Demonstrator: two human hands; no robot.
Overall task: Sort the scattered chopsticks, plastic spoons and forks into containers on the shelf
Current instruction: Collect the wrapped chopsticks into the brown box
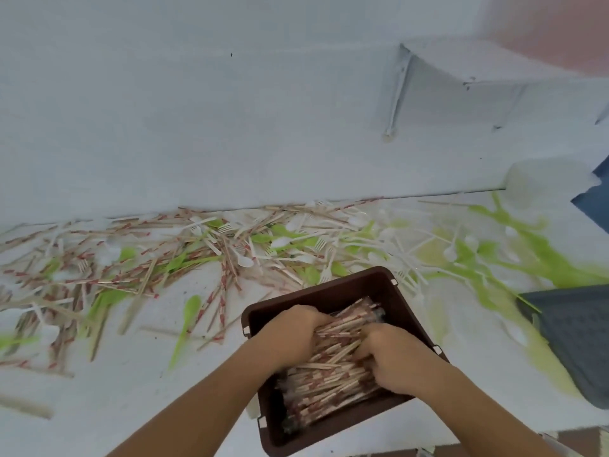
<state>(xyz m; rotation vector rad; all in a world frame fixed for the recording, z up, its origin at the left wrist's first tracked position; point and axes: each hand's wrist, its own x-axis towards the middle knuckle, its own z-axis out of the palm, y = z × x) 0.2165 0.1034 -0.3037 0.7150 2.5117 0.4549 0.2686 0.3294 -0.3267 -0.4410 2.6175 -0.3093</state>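
Scattered chopsticks (pixel 99 278) are spread over the left half of the white shelf (pixel 115 390), many in paper sleeves. Red print is seen on the sleeves, but it is too blurred to be read. Green spoons are mixed among them, and one green spoon (pixel 186 321) lies apart, nearer the person. Further right, along the wall, white forks (pixel 324 265) and a white spoon (pixel 245 260) are tangled with more chopsticks and green cutlery.

At the middle front a brown container (pixel 329 285) is set on the shelf, turned at an angle and filled with packed chopsticks (pixel 329 387) lying roughly parallel. Small white tabs are seen on its rim. The left hand (pixel 290 331) is pressed into the far end of the bundle, its fingers curled down around the sticks. The right hand (pixel 392 354) is closed over the bundle beside it, sticks gripped under curled fingers.

To the right, white and green cutlery is smeared by blur. A grey basket (pixel 580 341) is placed at the right edge, close to the brown container. Behind it a pale tub (pixel 543 183) and a blue object (pixel 593 206) are partly seen. A white bracket (pixel 398 90) is fixed to the wall above.
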